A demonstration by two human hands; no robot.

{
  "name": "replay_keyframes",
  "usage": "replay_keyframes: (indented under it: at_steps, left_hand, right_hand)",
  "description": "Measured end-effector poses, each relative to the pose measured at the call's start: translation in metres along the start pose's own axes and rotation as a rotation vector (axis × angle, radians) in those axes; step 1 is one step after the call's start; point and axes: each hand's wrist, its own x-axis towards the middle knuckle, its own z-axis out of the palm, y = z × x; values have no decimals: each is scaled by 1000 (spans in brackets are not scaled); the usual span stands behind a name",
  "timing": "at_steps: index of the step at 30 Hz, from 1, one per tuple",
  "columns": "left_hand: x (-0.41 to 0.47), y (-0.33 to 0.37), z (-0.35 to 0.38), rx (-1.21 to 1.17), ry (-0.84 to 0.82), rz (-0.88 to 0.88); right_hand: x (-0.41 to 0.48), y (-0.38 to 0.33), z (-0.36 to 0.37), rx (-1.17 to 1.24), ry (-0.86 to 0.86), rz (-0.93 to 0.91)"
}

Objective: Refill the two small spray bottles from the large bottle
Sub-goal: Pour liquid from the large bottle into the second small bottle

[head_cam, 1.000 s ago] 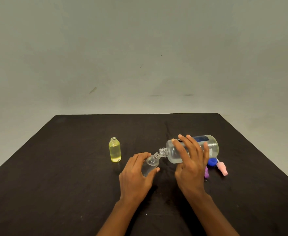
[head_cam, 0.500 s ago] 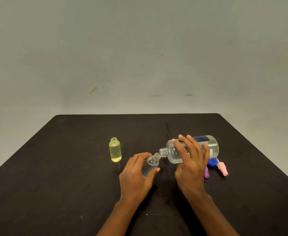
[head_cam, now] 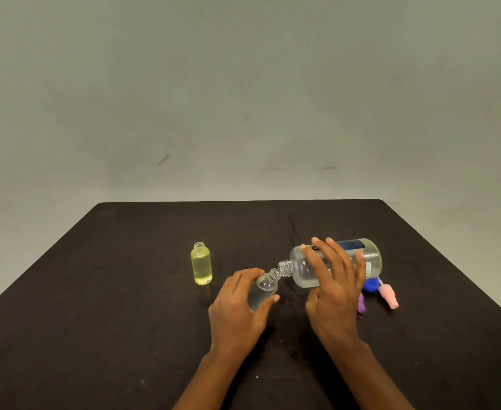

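My right hand [head_cam: 333, 287] grips the large clear bottle [head_cam: 304, 270], tipped almost flat with its open neck pointing left. Its neck meets the open mouth of a small clear bottle [head_cam: 265, 288], which my left hand [head_cam: 238, 310] holds tilted just above the table. A small yellow bottle [head_cam: 201, 264] stands upright and uncapped to the left, apart from both hands.
The black table [head_cam: 125, 321] fills the lower view, with a plain wall behind. A blue cap [head_cam: 370, 284], a pink spray top [head_cam: 388, 297] and a purple spray top [head_cam: 361, 304] lie just right of my right hand.
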Motion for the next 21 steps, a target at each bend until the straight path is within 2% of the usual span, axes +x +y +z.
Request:
replay_keyframes:
  at_steps: [21]
  left_hand:
    - [0,-1,1,2,-8,-4]
  right_hand:
    - [-1,2,2,14,34,-26]
